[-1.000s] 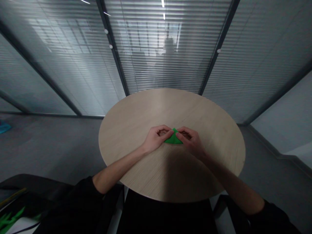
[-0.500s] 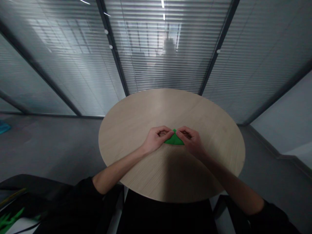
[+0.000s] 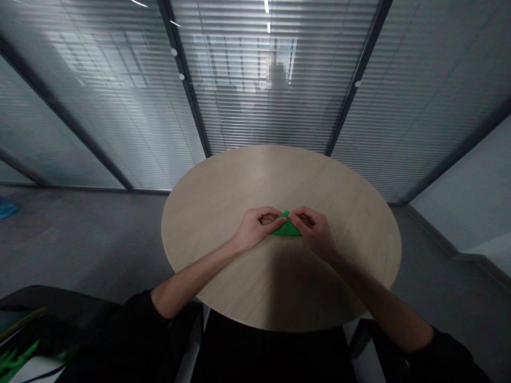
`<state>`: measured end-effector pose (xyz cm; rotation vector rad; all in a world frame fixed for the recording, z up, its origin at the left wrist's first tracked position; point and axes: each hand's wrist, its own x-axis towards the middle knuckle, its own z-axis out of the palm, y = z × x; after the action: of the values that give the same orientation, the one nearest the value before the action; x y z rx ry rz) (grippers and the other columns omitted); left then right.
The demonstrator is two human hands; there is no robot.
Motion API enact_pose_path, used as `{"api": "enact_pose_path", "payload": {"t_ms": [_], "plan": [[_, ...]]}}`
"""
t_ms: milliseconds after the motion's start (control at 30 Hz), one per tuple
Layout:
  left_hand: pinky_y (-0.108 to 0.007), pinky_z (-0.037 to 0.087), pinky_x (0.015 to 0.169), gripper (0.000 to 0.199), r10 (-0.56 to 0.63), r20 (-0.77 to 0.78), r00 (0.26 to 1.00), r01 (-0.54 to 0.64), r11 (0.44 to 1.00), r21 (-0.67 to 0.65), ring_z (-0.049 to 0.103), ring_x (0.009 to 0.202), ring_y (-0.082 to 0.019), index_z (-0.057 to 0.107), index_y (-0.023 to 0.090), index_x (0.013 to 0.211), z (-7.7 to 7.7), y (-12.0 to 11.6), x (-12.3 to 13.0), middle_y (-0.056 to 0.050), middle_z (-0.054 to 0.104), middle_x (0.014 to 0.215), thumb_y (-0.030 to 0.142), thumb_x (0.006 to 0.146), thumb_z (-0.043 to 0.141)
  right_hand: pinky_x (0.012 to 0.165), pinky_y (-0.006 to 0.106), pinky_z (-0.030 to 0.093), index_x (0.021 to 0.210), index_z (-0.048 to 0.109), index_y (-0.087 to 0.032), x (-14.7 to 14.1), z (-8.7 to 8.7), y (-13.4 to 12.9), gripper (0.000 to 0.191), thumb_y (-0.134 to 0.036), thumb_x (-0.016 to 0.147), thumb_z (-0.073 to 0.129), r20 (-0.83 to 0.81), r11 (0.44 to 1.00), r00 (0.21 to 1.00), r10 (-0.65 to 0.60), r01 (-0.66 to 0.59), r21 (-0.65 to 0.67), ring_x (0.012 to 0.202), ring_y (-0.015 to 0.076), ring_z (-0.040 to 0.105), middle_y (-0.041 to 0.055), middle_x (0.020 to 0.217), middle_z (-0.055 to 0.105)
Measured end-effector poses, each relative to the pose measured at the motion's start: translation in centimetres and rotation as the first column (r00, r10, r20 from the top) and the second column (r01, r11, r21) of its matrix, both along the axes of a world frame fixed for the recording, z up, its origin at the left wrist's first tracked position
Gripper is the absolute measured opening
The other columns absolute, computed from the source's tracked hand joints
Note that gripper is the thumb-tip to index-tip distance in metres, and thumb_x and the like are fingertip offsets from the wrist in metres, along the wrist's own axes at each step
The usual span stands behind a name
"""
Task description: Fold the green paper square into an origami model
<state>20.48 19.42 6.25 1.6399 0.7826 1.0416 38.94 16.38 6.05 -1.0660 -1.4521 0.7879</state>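
Observation:
Near the middle of the round table, I hold a small triangular piece of folded green paper (image 3: 287,229) with its point toward the far side. My left hand (image 3: 259,226) grips its left side, thumb on the near face and fingers curled behind. On the opposite side, my right hand (image 3: 313,227) pinches close to the top point with thumb and forefinger. Both thumbs almost meet near the peak. The paper's side corners are partly hidden behind my hands, and its lower edge is just above or on the tabletop.
The round wooden table (image 3: 263,175) stands against a glass partition with blinds (image 3: 275,122). A black chair with a bag (image 3: 35,330) holding green items is at lower left. Something blue (image 3: 7,207) lies on the floor at far left.
My left thumb has slid slightly right along the green paper toward its peak. The paper's point has shifted a touch to the right. My right hand has hardly moved.

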Motion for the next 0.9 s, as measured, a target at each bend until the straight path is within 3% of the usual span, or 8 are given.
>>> {"api": "enact_pose_path", "payload": {"t_ms": [533,900], "plan": [[-0.022,0.046,0.056,0.024,0.009,0.002,1.0,-0.009,1.0,0.005,0.058,0.06,-0.011,0.077,0.013,0.085,0.26,-0.04,0.09,-0.003,0.071,0.07,0.037,0.087,0.074,0.056,0.024,0.049,0.075,0.069,-0.02,0.19,-0.46,0.22,0.021,-0.041,0.08,0.074,-0.064,0.998,0.998,0.016,-0.02,-0.058,0.06,0.0131,0.06,0.0008,0.069,0.066],[-0.022,0.047,0.058,0.024,0.024,-0.004,1.0,-0.024,1.0,0.009,0.061,0.063,-0.012,0.077,0.013,0.085,0.45,-0.26,0.04,-0.004,0.073,0.074,0.037,0.088,0.074,0.056,0.025,0.05,0.077,0.069,-0.02,0.25,-0.38,0.14,0.023,-0.042,0.084,0.071,-0.012,0.999,1.0,0.008,-0.009,-0.035,0.062,0.0141,0.061,0.0014,0.07,0.067]]}}
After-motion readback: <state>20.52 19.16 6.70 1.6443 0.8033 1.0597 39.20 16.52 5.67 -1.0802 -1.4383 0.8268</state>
